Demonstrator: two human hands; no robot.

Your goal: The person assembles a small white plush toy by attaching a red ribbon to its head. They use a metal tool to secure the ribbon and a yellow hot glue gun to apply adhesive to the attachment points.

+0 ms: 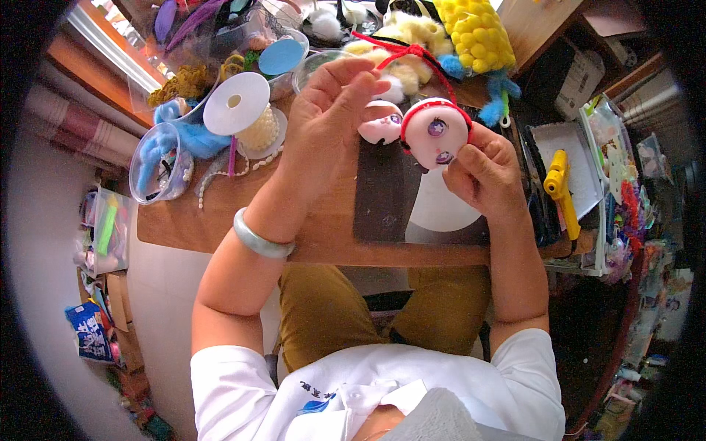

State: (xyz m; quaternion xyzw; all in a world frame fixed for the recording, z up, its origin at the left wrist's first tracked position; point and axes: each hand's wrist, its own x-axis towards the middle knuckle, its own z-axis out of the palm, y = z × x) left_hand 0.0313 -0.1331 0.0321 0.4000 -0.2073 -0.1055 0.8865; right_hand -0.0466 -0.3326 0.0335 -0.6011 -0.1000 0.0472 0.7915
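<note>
My right hand (485,171) grips the edge of a white doll face (441,132) with purple star eyes, tilted sideways above the table. A red fuzzy cord (419,52) runs around the face's rim and trails up and to the left in a loose tangle. My left hand (342,99), with a pale bangle on its wrist, is raised with its thumb and fingers close together near the cord's end; whether it pinches the cord is unclear. Just right of this hand is a second, smaller doll face (381,121), partly covered by the fingers. A white disc (441,204) lies below on a dark mat (380,204).
At left stand a white spool of pearl beading (237,105) and a clear tub (155,165) with blue fibre. Yellow pompoms (477,33) and cream fluff (419,30) fill the back. A yellow glue gun (560,182) rests at right by a white tray (568,160).
</note>
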